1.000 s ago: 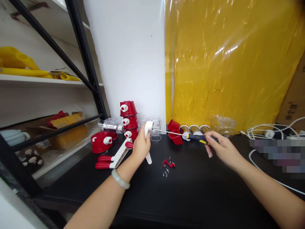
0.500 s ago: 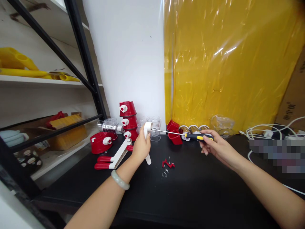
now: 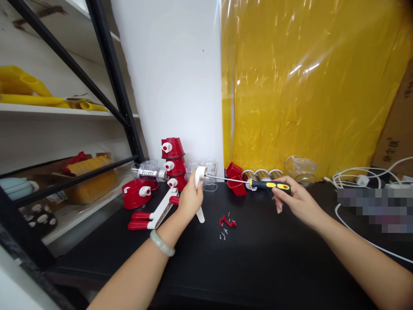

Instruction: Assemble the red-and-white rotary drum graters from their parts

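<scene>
My left hand [image 3: 191,194] is closed around a white plastic crank handle [image 3: 200,173], whose narrow end points down toward the table; a red grip [image 3: 174,200] shows beside the hand. In my right hand [image 3: 295,197] is a screwdriver [image 3: 266,185] with a black and yellow handle, held level by the fingertips. Its thin shaft reaches left, and the tip meets the open end of the white piece; the exact contact is too small to see. Below, between the hands, lie small red parts [image 3: 227,221] and several screws [image 3: 223,234].
White handles with red grips [image 3: 158,213] lie left on the black table [image 3: 258,262]. Behind them stand stacked red housings [image 3: 173,165]. Grater drums [image 3: 262,175], red pushers [image 3: 236,185] and clear plastic parts [image 3: 301,170] line the wall. White cables [image 3: 350,176] lie right; a shelf rack [image 3: 125,116] stands left.
The screwdriver handle has turned about its axis, showing more yellow, and my right fingers have shifted on it. My left hand and the white handle have stayed nearly still.
</scene>
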`<state>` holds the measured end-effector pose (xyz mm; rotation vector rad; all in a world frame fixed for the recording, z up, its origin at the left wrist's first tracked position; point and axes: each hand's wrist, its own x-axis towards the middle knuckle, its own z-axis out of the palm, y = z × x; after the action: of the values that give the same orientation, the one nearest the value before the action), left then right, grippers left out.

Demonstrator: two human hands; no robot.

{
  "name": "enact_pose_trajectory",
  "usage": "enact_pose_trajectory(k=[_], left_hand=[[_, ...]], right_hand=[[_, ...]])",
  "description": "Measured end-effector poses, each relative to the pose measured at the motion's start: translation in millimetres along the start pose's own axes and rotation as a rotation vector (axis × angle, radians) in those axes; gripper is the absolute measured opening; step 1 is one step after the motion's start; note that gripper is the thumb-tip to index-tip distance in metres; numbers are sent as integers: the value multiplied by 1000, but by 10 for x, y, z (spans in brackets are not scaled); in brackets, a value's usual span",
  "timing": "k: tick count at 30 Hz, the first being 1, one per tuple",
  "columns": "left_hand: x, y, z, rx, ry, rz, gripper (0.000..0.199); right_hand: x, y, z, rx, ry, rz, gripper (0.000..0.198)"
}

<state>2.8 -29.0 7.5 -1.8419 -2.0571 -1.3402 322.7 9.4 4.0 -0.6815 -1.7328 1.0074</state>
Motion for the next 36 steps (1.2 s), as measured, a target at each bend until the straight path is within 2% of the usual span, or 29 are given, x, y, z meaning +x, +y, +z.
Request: enact_pose_trajectory(k=[14,24,30,36], left_hand=[[-10,41,-24,15,28,52,53],[-26,77,-46,69,10,77,53],[-47,77,-30,126,-32,69,54],[-95,144,-34,97,-46,110,52]], right_hand=[[-3,45,-8,-15,53,75,39],[22,76,-27,-82,109,61,36],[46,48,-26,-49,232,-31,35],[63,71,-71,48,326,-50,32]])
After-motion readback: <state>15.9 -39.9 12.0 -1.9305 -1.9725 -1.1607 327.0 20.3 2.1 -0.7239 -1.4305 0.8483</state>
